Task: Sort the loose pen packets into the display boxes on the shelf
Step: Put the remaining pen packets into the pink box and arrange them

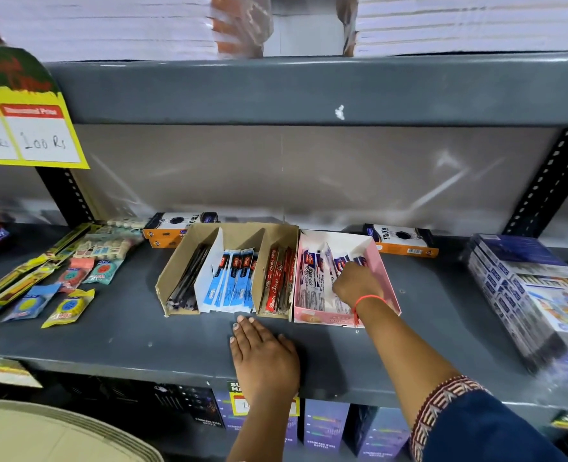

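Now my right hand (355, 283) reaches into the pink box (387, 278), grip clenched on packets (312, 281) (white ones); left hand (264, 356) lies released on the shelf (126, 335).

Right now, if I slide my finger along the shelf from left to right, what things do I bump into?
Small colourful packets → black pens compartment → blue pen packets → red pen packets → pink box with the right hand inside → orange and black box → big wrapped stack of boxes.
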